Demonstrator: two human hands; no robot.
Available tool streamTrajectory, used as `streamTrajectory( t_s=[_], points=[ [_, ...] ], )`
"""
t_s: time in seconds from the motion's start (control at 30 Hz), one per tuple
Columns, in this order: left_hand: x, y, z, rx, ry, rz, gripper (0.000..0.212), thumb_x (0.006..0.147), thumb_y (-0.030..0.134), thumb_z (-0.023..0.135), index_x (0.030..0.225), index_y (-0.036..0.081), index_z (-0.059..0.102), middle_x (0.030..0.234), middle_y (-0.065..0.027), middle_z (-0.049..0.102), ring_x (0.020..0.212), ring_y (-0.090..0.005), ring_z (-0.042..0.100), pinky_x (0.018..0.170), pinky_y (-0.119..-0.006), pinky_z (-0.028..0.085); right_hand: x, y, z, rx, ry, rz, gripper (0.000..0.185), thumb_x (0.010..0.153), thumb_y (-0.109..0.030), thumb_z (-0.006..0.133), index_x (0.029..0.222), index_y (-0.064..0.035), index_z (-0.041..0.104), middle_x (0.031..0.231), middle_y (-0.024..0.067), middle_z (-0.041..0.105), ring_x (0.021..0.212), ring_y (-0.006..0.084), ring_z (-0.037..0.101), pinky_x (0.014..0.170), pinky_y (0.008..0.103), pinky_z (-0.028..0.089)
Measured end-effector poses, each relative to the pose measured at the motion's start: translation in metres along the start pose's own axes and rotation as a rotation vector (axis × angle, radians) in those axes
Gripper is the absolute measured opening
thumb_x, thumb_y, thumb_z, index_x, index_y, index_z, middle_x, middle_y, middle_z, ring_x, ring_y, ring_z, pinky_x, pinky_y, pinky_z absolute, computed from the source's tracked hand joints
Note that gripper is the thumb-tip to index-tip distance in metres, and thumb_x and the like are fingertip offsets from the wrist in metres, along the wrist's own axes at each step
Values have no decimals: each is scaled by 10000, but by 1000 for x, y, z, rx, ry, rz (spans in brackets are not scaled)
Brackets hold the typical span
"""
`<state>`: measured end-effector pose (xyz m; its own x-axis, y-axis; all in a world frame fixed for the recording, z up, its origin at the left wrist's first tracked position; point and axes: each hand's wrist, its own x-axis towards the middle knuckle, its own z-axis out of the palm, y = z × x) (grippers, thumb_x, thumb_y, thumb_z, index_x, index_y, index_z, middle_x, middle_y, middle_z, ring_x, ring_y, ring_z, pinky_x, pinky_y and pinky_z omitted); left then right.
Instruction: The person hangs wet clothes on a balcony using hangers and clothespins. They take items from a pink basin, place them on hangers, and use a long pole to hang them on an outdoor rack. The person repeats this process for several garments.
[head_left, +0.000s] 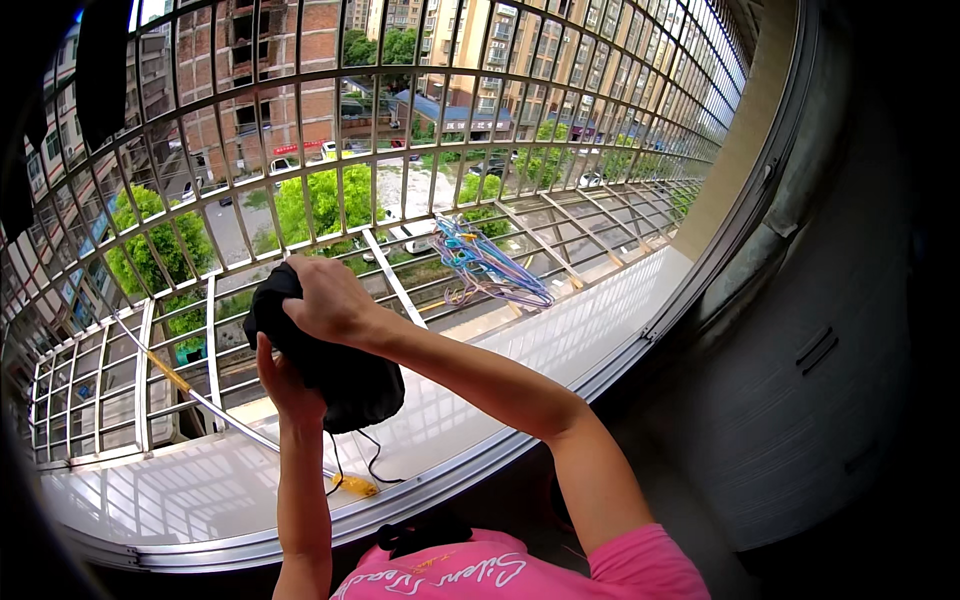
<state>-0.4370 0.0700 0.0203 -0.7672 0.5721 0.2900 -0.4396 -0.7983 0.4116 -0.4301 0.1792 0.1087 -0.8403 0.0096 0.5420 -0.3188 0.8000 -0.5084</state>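
A bunched black cloth garment (349, 375) is held up over the window sill, with two thin dark cords hanging from its lower edge. My right hand (330, 300) grips its upper end, fingers curled over the fabric. My left hand (291, 386) holds the garment from below on its left side, thumb pointing up. Folds and my hands hide the garment's full shape. Beneath the hands, a metal pole (240, 426) with yellow wrapping lies slanted across the sill and the bars; my left forearm covers part of it.
Several blue and purple clothes hangers (491, 262) lie heaped on the floor bars of the metal window cage (390, 270). A white sill (465, 405) and metal sliding track (442, 457) run before me. Dark items hang at the upper left (101, 67). Street and buildings lie beyond the bars.
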Motion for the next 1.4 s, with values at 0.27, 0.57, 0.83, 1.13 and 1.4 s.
streamTrajectory(
  t_s=[0.27,0.57,0.83,1.13,1.4],
  points=[
    [26,20,3,142,-126,213,740,763,596,415,1302,112,260,1311,-76,323,1186,-231,331,972,-374,285,-18,-30,25,-177,64,-393,540,625,-95,569,1131,35,432,1246,275,319,1209,397,237,981,536,128],
    [53,65,20,-45,-120,-17,327,743,226,524,1000,26,503,762,-82,540,753,-182,532,703,-303,442,62,23,-37,799,-222,-116,446,754,-288,606,1137,-79,514,1315,175,294,1210,339,293,976,452,254],
    [114,39,16,-200,-438,-204,512,778,455,495,1036,20,417,724,-18,435,570,-109,436,547,-237,335,127,51,12,1530,-762,-106,872,669,-360,697,1324,-77,196,1095,134,497,988,225,507,828,319,422],
    [143,45,2,725,-65,-215,559,635,345,680,1025,20,444,857,-62,522,724,-154,531,637,-272,438,141,81,-2,355,-162,161,220,643,-173,603,734,28,599,644,77,580,575,133,536,542,252,423],
    [157,1,-7,1005,236,91,459,594,281,674,921,-1,517,803,-82,565,702,-143,537,624,-259,430,132,71,6,-529,-186,203,346,708,-306,532,867,-11,617,863,189,601,833,332,568,747,374,440]
  ],
)
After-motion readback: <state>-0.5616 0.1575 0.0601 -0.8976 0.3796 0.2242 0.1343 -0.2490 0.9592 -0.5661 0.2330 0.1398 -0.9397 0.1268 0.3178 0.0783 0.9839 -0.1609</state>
